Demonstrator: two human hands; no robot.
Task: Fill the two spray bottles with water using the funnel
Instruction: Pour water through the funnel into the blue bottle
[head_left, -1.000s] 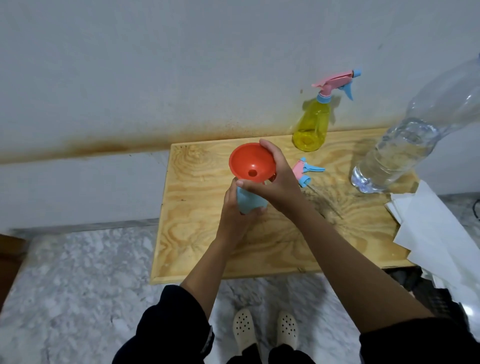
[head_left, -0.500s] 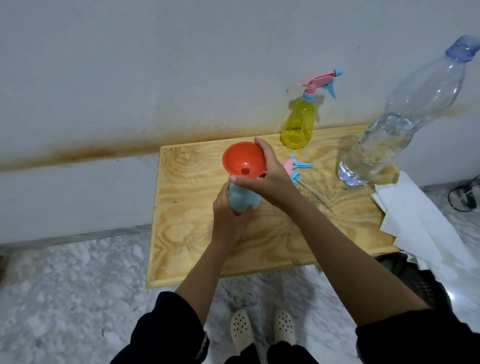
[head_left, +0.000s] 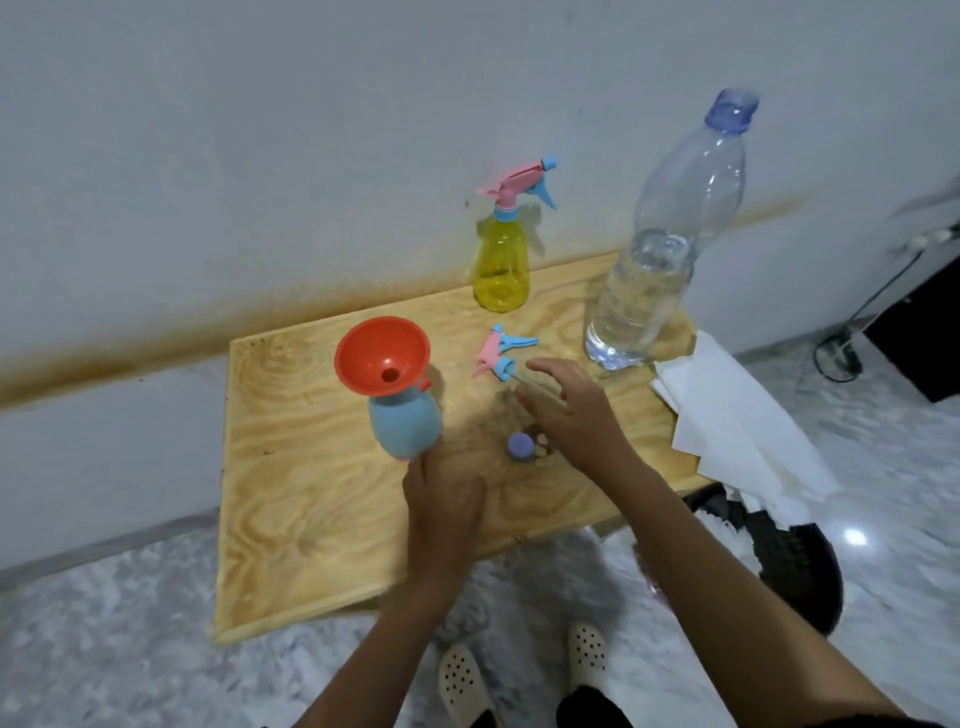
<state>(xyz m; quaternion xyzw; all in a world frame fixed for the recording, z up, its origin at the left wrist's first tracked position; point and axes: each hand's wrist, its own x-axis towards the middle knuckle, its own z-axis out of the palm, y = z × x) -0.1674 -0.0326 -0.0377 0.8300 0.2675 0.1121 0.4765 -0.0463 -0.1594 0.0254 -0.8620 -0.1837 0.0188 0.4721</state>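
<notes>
Found red plastic funnel (head_left: 383, 358) seated in open light-blue plastic spray bottle (head_left: 406, 426), mid wooden table (head_left: 311, 493). Held left hand (head_left: 444, 512) just beside bottle's base, right hand (head_left: 571, 415) spread loose by small purple cap (head_left: 519, 446). Noted yellow spray bottle (head_left: 501, 260) at far edge.

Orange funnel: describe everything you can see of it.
The funnel is orange-red and plastic-looking: a wide round bowl, a small centre hole, a little tab at the rim's lower right. Its spout is hidden in the neck of the light blue spray bottle, which stands on the wooden table. No water shows in the bowl. Only the bottle touches it; the left hand and the right hand are both off it.
</notes>
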